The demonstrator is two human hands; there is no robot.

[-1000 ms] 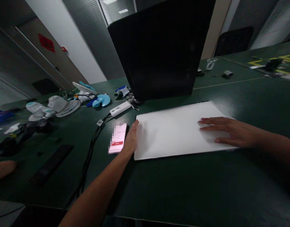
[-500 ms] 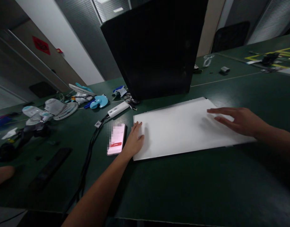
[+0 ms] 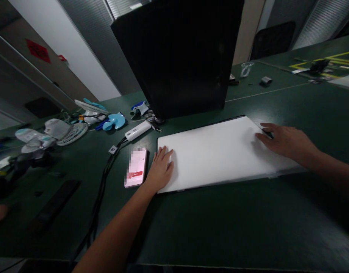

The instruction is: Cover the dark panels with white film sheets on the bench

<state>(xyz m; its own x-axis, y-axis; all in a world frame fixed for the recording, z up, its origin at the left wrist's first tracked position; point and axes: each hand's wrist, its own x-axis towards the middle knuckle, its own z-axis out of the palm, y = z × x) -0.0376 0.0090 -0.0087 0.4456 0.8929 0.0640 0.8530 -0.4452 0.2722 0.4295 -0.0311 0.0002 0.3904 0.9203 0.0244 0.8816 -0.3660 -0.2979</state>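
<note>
On the near side of the standing black panel [image 3: 185, 60], a long white sheet [image 3: 211, 151] is lying flat on the green table [image 3: 208, 227], with a dark rim [image 3: 239, 117] showing along the edge that is facing the panel. We are resting our left hand [image 3: 160, 170] on the sheet's left end, to the near left of the panel's foot; the palm is facing down, the fingers are spreading, and they are gripping nothing. To the near right of the panel, we are bending our right hand [image 3: 289, 141] at the sheet's right end, thumb and forefinger standing apart with something dark showing between them; we are not able to tell whether they are holding the edge. As we are judging it, good handling here is depending on a flat, light left palm that is checking any slide without creasing the surface, and on right fingertips that are touching only the border. A hard pull at one corner is probably risking a bend. Farther out, left of the panel and nearer us, a phone [image 3: 136, 167] is lying beside our left hand, a white plastic case [image 3: 138, 131] is sitting closer to the panel's foot, and black cables [image 3: 103, 185] are trailing from it toward us.
</note>
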